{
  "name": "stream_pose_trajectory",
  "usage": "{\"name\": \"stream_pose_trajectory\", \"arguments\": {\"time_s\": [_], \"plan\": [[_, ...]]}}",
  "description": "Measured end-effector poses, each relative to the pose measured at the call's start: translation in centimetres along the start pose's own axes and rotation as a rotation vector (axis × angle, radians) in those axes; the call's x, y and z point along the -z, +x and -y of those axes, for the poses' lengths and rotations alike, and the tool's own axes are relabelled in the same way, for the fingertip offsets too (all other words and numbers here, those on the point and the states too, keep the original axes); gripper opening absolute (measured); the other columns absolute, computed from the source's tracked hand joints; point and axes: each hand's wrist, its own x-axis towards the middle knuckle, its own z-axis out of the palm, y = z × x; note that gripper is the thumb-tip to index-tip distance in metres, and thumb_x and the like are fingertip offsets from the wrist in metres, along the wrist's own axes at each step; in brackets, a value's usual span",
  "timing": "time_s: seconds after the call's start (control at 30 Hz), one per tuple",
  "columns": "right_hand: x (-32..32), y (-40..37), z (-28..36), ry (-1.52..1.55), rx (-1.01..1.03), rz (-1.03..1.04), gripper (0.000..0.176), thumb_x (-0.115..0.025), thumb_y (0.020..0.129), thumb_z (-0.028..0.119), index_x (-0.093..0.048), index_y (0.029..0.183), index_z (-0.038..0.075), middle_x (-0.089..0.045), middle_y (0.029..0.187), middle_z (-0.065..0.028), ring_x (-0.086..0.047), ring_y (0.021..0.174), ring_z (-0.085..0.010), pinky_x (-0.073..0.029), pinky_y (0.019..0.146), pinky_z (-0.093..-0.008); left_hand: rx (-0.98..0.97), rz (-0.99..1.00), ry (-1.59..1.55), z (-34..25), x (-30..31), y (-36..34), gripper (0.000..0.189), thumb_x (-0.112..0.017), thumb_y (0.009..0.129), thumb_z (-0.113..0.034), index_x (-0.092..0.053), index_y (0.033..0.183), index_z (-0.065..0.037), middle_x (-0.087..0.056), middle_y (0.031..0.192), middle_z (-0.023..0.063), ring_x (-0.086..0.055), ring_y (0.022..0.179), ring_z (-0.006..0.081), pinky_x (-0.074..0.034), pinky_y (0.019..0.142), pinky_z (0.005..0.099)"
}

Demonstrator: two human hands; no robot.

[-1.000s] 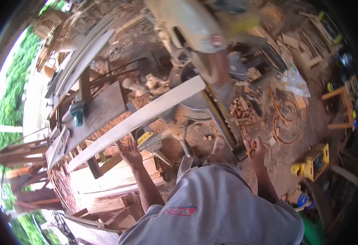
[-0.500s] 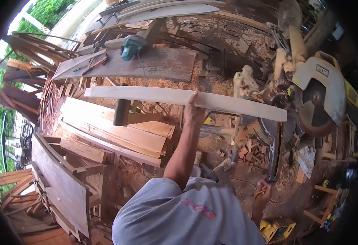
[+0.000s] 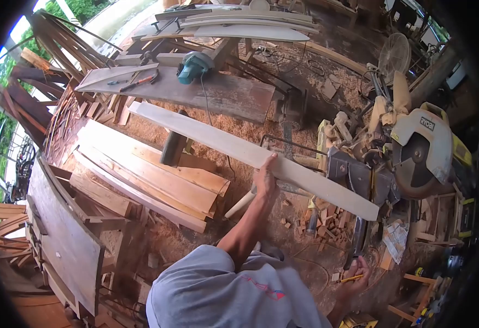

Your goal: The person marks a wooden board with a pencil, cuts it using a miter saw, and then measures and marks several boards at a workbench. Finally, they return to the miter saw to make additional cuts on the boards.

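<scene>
My left hand is closed around the near edge of a long pale wooden board, at a point right of its middle. The board slants from upper left to lower right, and its right end lies over the bed of a mitre saw. A dark upright post stands under its left part. Lower right, my right hand has a yellow pencil between its fingers, close to the front end of the saw's dark arm.
A teal circular saw sits on a brown plank bench beyond the board. Several planks lie stacked at left, near a tilted panel. Wood offcuts and sawdust cover the floor. A yellow crate stands at lower right.
The board has swung, its right end coming down towards me and its left end rising slightly. My left hand moved with it. My right hand shifted slightly right and down with the pencil.
</scene>
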Motion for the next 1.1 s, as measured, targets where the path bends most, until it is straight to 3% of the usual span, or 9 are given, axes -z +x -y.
{"name": "stream_pose_trajectory", "arguments": {"time_s": [0.1, 0.23, 0.33, 0.47, 0.67, 0.77, 0.83, 0.93, 1.1], "plan": [[-1.0, 3.1, 3.4, -0.031, 0.227, 0.025, 0.031, -0.061, 0.096, 0.008, -0.033, 0.083, 0.005, -0.057, 0.13, -0.0227, -0.058, 0.107, -0.0293, -0.045, 0.094, -0.0396, 0.041, 0.056, 0.007, -1.2, 1.5, -2.6, 0.043, -0.078, 0.081, -0.024, -0.057, 0.113, -0.005, -0.062, 0.1, 0.0042, -0.06, 0.097, 0.018, -0.05, 0.085, 0.0366], [-3.0, 6.3, 4.1, -0.247, 0.622, -0.045, 0.032, -0.067, 0.093, 0.02, -0.05, 0.111, 0.001, -0.06, 0.123, -0.0191, -0.056, 0.103, -0.0352, -0.043, 0.087, -0.0449, 0.05, 0.162, 0.048, -2.5, 3.2, -5.8, 0.039, -0.076, 0.083, -0.029, -0.059, 0.111, -0.007, -0.062, 0.1, 0.0036, -0.058, 0.096, 0.0164, -0.045, 0.089, 0.0341], [-2.9, 5.3, 1.9, -0.428, 0.552, 0.152, 0.048, -0.069, 0.09, 0.031, -0.052, 0.124, 0.002, -0.057, 0.087, -0.0097, -0.055, 0.086, -0.0338, -0.042, 0.085, -0.0497, 0.047, 0.221, 0.018, -2.4, 4.5, -7.3, 0.043, -0.078, 0.08, -0.023, -0.057, 0.113, -0.004, -0.062, 0.1, 0.0045, -0.061, 0.092, 0.0177, -0.05, 0.081, 0.0341], [-1.8, 1.8, -2.3, -0.319, 0.357, 0.224, 0.049, -0.071, 0.089, 0.032, -0.053, 0.124, 0.003, -0.056, 0.084, -0.0058, -0.053, 0.08, -0.0312, -0.042, 0.081, -0.0468, 0.001, 0.326, 0.034, -1.4, 6.3, -10.6, 0.041, -0.076, 0.082, -0.02, -0.055, 0.113, -0.003, -0.062, 0.1, 0.0059, -0.061, 0.092, 0.0177, -0.049, 0.083, 0.0344], [-6.0, -3.6, -10.2, 0.225, 0.281, 0.223, 0.038, -0.077, 0.084, 0.026, -0.046, 0.087, 0.006, -0.06, 0.089, -0.0142, -0.056, 0.082, -0.0365, -0.044, 0.076, -0.0452, -0.155, 0.374, 0.26, -4.9, 4.7, -17.4, 0.038, -0.076, 0.079, -0.017, -0.056, 0.109, -0.003, -0.062, 0.096, 0.0054, -0.06, 0.089, 0.0161, -0.048, 0.082, 0.0321], [-5.7, -2.4, -7.2, -0.033, 0.268, 0.641, 0.04, -0.072, 0.09, 0.034, -0.047, 0.092, 0.002, -0.061, 0.091, -0.0129, -0.057, 0.078, -0.0208, -0.047, 0.068, -0.0343, -0.279, 0.47, 0.486, -6.2, 3.8, -19.4, 0.039, -0.076, 0.076, -0.015, -0.057, 0.107, -0.003, -0.062, 0.095, 0.0044, -0.059, 0.089, 0.0145, -0.048, 0.082, 0.031], [-6.0, -1.2, -4.4, 0.23, 0.172, 0.667, 0.042, -0.079, 0.082, 0.027, -0.05, 0.097, 0.001, -0.06, 0.087, -0.0176, -0.06, 0.078, -0.0359, -0.048, 0.068, -0.0419, -0.358, 0.526, 0.533, -6.3, 2.6, -21.3, 0.042, -0.077, 0.073, -0.015, -0.057, 0.109, -0.003, -0.063, 0.097, 0.0037, -0.059, 0.09, 0.0136, -0.047, 0.083, 0.0305], [-4.3, 3.2, 1.4, 0.555, 0.267, 0.63, 0.044, -0.076, 0.087, 0.03, -0.05, 0.106, 0.001, -0.063, 0.108, -0.0214, -0.066, 0.093, -0.03, -0.054, 0.08, -0.041, -0.399, 0.618, 0.666, -5.4, 1.8, -23.0, 0.044, -0.078, 0.073, -0.016, -0.058, 0.11, -0.003, -0.064, 0.096, 0.0024, -0.059, 0.09, 0.0128, -0.047, 0.083, 0.03], [0.3, 9.7, 10.0, 1.1, 0.567, 0.416, 0.078, -0.075, 0.086, 0.04, -0.034, 0.139, 0.0, -0.049, 0.14, -0.0218, -0.048, 0.132, -0.0309, -0.037, 0.108, -0.0458, -0.446, 0.776, 1.013, -4.5, -0.7, -26.6, 0.054, -0.082, 0.072, -0.016, -0.059, 0.118, 0.0, -0.067, 0.105, 0.0077, -0.062, 0.098, 0.0154, -0.05, 0.087, 0.0322]]}}
